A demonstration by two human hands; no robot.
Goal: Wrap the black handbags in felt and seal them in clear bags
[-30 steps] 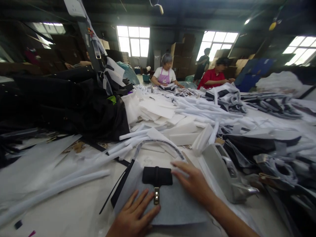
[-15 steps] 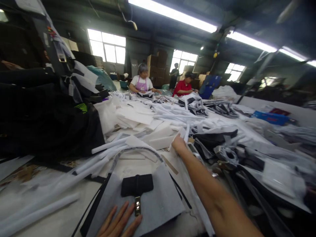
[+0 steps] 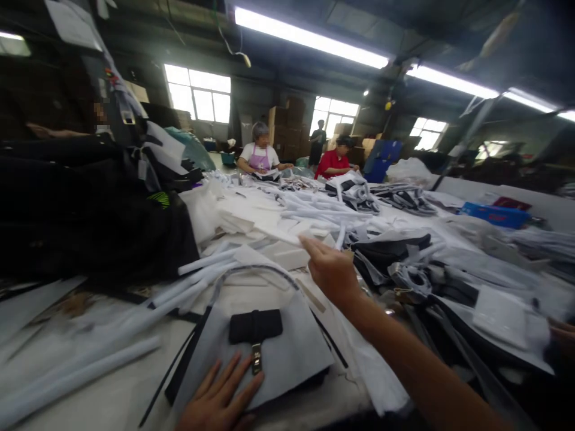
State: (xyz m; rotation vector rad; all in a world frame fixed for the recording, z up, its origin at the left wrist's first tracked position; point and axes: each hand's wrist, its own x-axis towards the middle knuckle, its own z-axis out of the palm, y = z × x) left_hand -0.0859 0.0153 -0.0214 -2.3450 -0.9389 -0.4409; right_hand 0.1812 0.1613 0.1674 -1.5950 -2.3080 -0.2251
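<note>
A handbag (image 3: pixel 296 341) wrapped in thin white sheeting lies on the table, its white-covered handle (image 3: pixel 251 268) arched away from me. Its black flap strap (image 3: pixel 256 326) ends in a gold-coloured metal clasp (image 3: pixel 256 359). My left hand (image 3: pixel 224 392) rests flat on the covered front beside the clasp, fingers spread. Beyond the bag, my right hand (image 3: pixel 332 269) pinches the near end of a thin white sheet (image 3: pixel 278 235) above the heap of white pieces. Whether this sheet is paper or foam I cannot tell.
White tubes (image 3: pixel 112 365) lie at the left, near a large black fabric pile (image 3: pixel 90 215). More dark bags (image 3: pixel 390 251) and white wrapping crowd the right. Two people (image 3: pixel 259 152) sit working across the table, and another person (image 3: pixel 317 143) stands farther back.
My right hand has lifted and turned leftward, with the white sheet now stretching left from its fingers. My left hand stays flat on the handbag. The camera view has shifted slightly.
</note>
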